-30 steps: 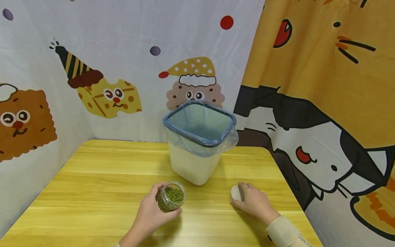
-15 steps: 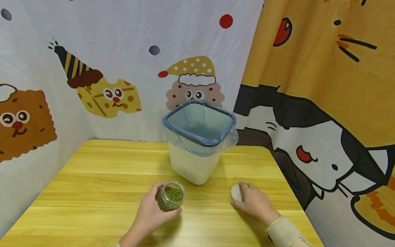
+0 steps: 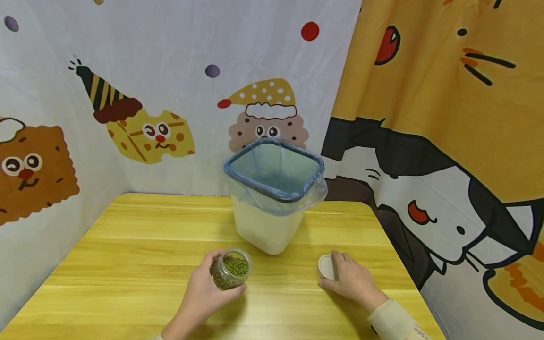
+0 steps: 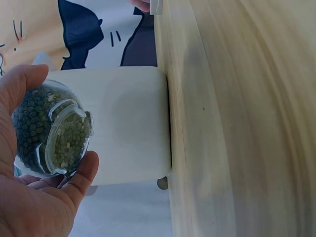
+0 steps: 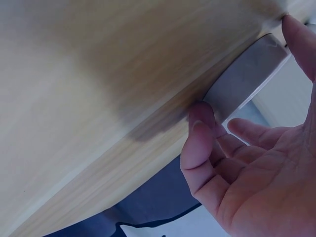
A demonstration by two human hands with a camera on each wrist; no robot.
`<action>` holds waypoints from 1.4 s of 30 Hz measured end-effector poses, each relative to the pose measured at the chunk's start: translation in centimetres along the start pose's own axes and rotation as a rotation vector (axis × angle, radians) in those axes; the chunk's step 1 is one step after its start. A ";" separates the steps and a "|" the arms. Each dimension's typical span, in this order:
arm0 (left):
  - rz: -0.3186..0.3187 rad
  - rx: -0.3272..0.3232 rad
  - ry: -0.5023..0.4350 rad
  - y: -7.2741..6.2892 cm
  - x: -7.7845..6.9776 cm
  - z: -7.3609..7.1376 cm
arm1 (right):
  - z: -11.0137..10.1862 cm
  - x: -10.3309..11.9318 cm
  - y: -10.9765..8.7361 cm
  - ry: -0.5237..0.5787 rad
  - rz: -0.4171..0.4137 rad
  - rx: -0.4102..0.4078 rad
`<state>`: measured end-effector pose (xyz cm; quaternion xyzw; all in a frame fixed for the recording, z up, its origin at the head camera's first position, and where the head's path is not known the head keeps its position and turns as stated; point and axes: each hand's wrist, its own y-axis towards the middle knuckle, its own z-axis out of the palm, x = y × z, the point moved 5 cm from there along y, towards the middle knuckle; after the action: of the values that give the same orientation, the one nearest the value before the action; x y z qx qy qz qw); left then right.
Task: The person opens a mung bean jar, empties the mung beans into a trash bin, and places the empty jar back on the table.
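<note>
My left hand (image 3: pixel 204 288) grips a clear glass jar (image 3: pixel 218 277) full of mung beans (image 3: pixel 236 267), its lidless mouth tilted up toward the head camera. In the left wrist view the thumb and fingers wrap around the jar (image 4: pixel 42 163), and the beans show through the glass. A round white lid (image 3: pixel 326 267) lies at the tabletop to the right. Thumb and fingertips of my right hand (image 3: pixel 354 279) hold it by the rim. In the right wrist view the lid (image 5: pixel 247 81) appears as a pale band along the wood, between the thumb and the curled fingers.
Behind and between the hands stands a white bin (image 3: pixel 267 226) lined with a blue translucent bag (image 3: pixel 272 193). The wooden table (image 3: pixel 144 250) meets a cartoon-printed white curtain (image 3: pixel 170 47) at the back and a yellow cat-print curtain (image 3: pixel 425 94) on the right.
My left hand and the jar have shifted slightly left, with the beans staying inside. The right hand keeps hold of the lid in nearly the same spot.
</note>
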<state>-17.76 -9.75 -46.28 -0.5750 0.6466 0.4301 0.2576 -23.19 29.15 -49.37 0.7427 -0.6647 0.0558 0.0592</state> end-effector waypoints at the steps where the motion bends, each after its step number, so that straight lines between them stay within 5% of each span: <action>1: -0.004 -0.001 -0.001 0.0 0.1 0.0 | 0.0 -0.1 0.0 0.003 0.002 0.003; 11: -0.049 0.009 0.010 0.5 1.3 -1.5 | -0.5 -0.2 -0.6 0.033 0.020 0.028; 20: 0.035 -0.035 0.128 2.0 1.9 -5.1 | -1.4 0.2 -1.1 0.026 -0.004 0.001; 35: 0.193 -0.123 0.240 6.0 -0.4 -10.2 | -2.6 2.5 -1.4 0.026 -0.040 -0.023; 42: 0.224 -0.100 0.259 7.1 -2.3 -11.6 | -3.7 3.8 -1.6 0.046 -0.076 -0.070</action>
<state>-22.28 -18.69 -36.73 -0.5621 0.7121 0.4101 0.0939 -21.16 26.16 -45.13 0.7634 -0.6360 0.0474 0.1024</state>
